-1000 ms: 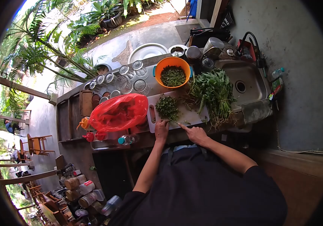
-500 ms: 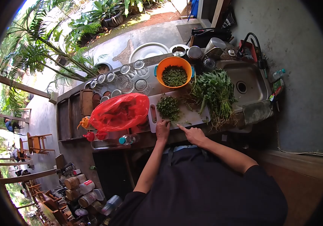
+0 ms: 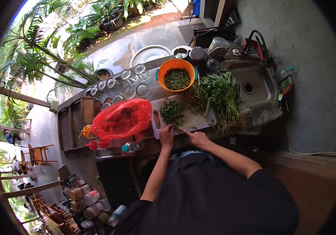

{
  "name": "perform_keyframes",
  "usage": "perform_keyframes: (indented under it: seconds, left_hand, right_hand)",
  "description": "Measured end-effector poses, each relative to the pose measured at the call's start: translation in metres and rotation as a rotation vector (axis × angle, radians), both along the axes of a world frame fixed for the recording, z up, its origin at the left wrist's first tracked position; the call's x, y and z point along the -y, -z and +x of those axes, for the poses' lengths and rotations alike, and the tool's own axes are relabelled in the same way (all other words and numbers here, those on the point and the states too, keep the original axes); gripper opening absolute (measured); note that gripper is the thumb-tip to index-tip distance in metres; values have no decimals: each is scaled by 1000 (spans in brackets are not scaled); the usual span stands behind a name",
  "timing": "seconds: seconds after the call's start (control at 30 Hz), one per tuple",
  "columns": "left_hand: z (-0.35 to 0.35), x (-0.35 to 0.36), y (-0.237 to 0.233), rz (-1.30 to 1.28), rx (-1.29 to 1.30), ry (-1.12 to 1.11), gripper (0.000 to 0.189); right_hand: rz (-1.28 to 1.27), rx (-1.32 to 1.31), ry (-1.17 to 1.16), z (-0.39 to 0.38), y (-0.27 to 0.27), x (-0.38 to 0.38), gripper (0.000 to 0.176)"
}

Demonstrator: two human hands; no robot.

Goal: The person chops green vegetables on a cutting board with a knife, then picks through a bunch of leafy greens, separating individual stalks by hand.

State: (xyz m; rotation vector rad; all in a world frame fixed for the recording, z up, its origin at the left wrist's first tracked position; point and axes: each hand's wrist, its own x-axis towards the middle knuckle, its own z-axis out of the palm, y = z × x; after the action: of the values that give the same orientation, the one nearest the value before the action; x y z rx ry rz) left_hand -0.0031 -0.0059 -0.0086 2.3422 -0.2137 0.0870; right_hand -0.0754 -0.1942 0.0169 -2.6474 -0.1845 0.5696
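A white cutting board (image 3: 201,120) lies in front of me with a pile of chopped greens (image 3: 172,112) on its left part. My right hand (image 3: 197,138) is closed on a knife (image 3: 177,126), its index finger stretched along it. At the near edge of the pile, my left hand (image 3: 166,134) is closed beside the blade; what its fingers hold is too small to make out. Long leafy stalks with roots (image 3: 224,98) lie over the board's right end. Behind the board stands an orange colander (image 3: 191,67) with cut greens in it.
Left of the board are a red plastic bag (image 3: 123,117), a bottle with a teal cap (image 3: 132,147) and several upturned glasses (image 3: 143,90). A metal sink (image 3: 260,84) is at the right. Pots and a white plate (image 3: 150,55) stand at the back.
The whole view has shifted slightly. The knife blade shows more clearly between my hands, which remain at the pile's near edge.
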Motion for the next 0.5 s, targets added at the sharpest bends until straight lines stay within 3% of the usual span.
perform_keyframes:
  seconds: [0.5]
  left_hand:
    - [-4,-8,0,39,48,129,10]
  right_hand:
    - [-27,38,-28,-11,-15,19,81]
